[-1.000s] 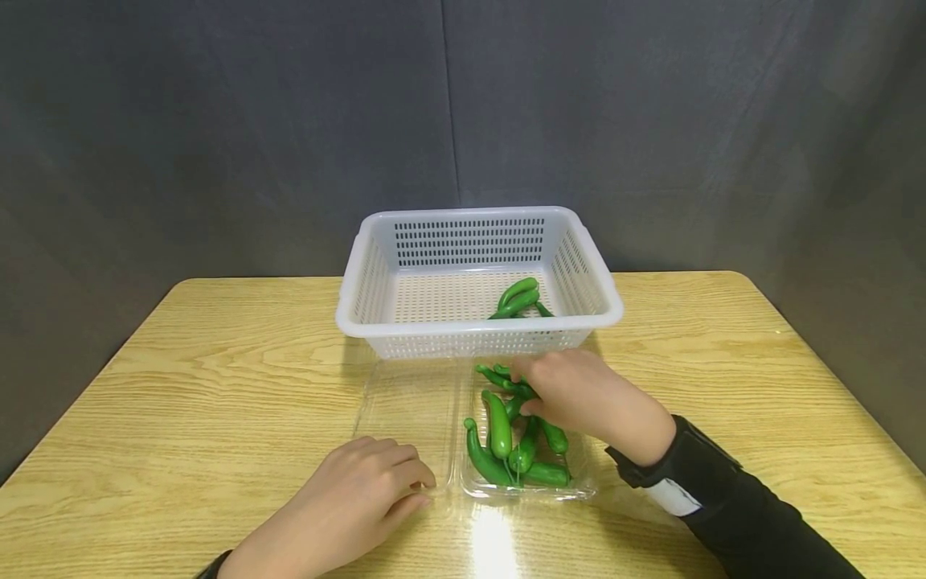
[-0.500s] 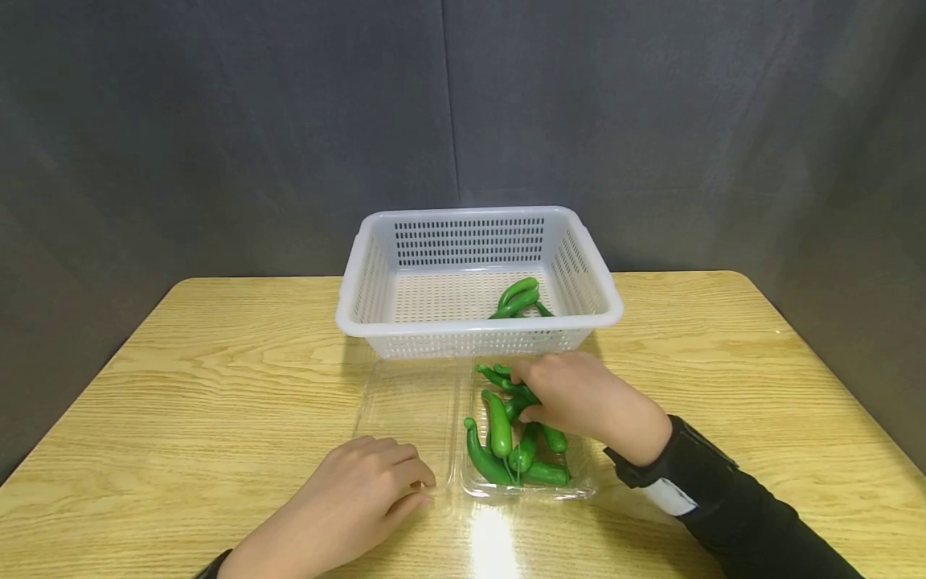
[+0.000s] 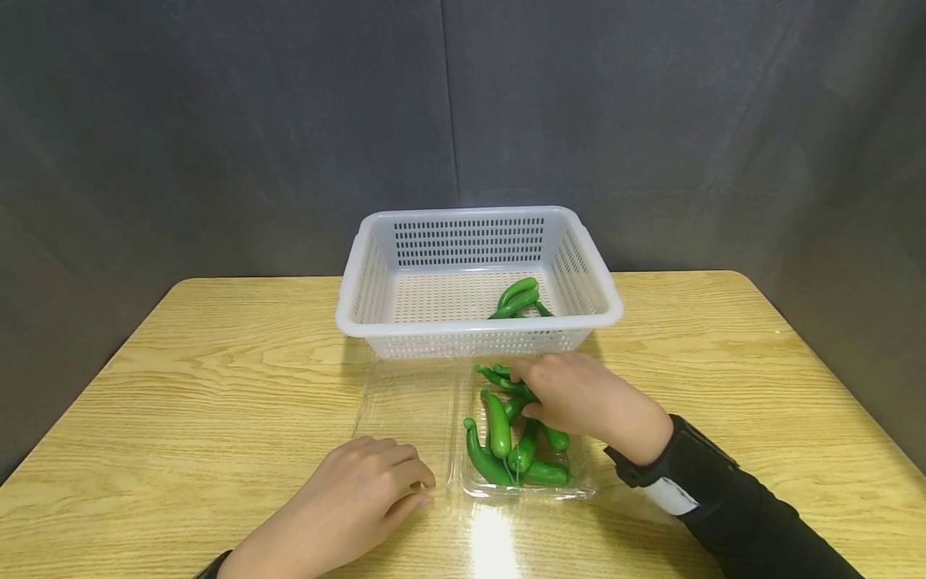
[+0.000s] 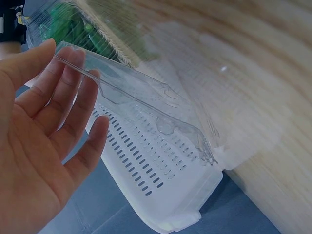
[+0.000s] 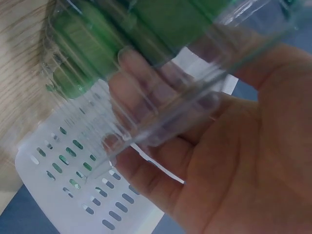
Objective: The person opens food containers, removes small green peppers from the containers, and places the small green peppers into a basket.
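A clear hinged plastic clamshell box (image 3: 586, 486) lies open on the table. Several green chili peppers (image 3: 499, 428) fill its right half; its transparent lid (image 3: 409, 402) is spread out to the left. My right hand (image 3: 575, 398) reaches into the filled half, thumb and fingertips around a green chili pepper (image 5: 175, 24) partly covered by the hand. Some right fingers show through the clear wall in the right wrist view. By the near edge of the lid, my left hand (image 3: 369, 486) lies with loosely bent fingers, the fingertips at the lid's edge in the left wrist view.
Behind the box stands a white perforated plastic basket (image 3: 477, 328), with several green peppers (image 3: 517, 304) in its right part. The wood-grain table (image 3: 217, 386) reaches back to a dark grey curtain (image 3: 289, 145).
The right hand's thumb and a few peppers under it shift very slightly. My left hand, the box and the basket stay where they were.
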Demonstrator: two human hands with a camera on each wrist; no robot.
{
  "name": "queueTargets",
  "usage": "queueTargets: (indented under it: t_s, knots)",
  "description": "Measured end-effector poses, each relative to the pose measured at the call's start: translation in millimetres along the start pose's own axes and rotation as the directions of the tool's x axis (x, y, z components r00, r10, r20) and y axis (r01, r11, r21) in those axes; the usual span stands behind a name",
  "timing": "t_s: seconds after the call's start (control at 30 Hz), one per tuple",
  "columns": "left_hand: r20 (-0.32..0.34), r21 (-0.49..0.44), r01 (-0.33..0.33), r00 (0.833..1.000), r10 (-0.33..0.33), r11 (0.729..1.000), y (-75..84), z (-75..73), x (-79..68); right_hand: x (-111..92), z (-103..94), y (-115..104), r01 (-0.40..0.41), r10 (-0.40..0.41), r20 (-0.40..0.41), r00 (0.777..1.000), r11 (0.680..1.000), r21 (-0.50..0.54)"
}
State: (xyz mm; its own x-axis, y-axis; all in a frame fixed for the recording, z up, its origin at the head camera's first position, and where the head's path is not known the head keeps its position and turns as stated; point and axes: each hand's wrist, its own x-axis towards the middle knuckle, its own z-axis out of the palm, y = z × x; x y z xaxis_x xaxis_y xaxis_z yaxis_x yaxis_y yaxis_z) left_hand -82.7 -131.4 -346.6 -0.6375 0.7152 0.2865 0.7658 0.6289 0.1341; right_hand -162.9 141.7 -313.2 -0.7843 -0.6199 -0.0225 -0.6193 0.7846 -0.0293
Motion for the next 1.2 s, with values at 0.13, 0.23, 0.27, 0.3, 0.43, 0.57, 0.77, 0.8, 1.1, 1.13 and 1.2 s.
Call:
queueTargets:
  t_s: [0.13, 0.23, 0.27, 0.3, 0.43, 0.57, 0.77, 0.8, 1.1, 1.13, 1.2]
  knots:
    - [-0.003, 0.002, 0.0, 1.0, 0.0, 1.0, -0.3, 0.2, 0.0, 0, -1.2, 0, 0.005, -0.005, -0.01, 1.0, 1.0, -0.004]
    - [0.0, -0.001, 0.001, 1.0, -0.001, 1.0, -0.3, 0.1, 0.2, 0, -1.5, 0, 0.006, -0.006, -0.019, 1.0, 1.0, 0.005]
    - [0.001, -0.002, 0.001, 1.0, -0.001, 1.0, -0.4, 0.1, 0.3, -1, -1.6, 0, 0.005, -0.005, -0.022, 1.0, 1.0, 0.01]
    - [0.002, -0.002, 0.001, 1.0, -0.001, 1.0, -0.2, 0.1, 0.2, -1, -1.8, 0, 0.005, -0.005, -0.026, 1.0, 1.0, 0.014]
    - [0.009, -0.001, 0.003, 1.0, -0.003, 1.0, -0.1, -0.2, 0.3, -2, -1.6, 0, 0.016, -0.016, -0.051, 0.999, 1.0, 0.017]
    - [0.009, -0.001, 0.003, 1.0, -0.003, 1.0, -0.1, -0.2, 0.4, -3, -2.1, 0, 0.052, -0.051, -0.096, 0.994, 0.999, 0.006]
    - [0.005, 0.004, -0.001, 1.0, 0.001, 1.0, -0.3, -0.2, 0.5, -3, -3.3, 0, 0.082, -0.083, -0.171, 0.982, 0.997, -0.012]
    - [0.005, 0.007, -0.001, 1.0, 0.001, 1.0, -0.2, -0.3, 0.3, -3, -3.6, 0, 0.087, -0.088, -0.185, 0.979, 0.996, -0.014]
    - [-0.012, 0.013, -0.001, 1.0, 0.001, 1.0, 0.6, 0.1, -0.6, -4, -9.5, 1, 0.13, -0.123, -0.249, 0.961, 0.991, 0.01]
    - [-0.014, 0.013, -0.001, 1.0, 0.001, 1.0, 0.7, 0.2, -0.7, -4, -10.0, 1, 0.136, -0.13, -0.257, 0.958, 0.991, 0.008]
    - [-0.013, 0.012, 0.001, 1.0, -0.001, 1.0, 0.8, 0.2, -0.7, -4, -10.2, 1, 0.149, -0.143, -0.276, 0.95, 0.989, 0.002]
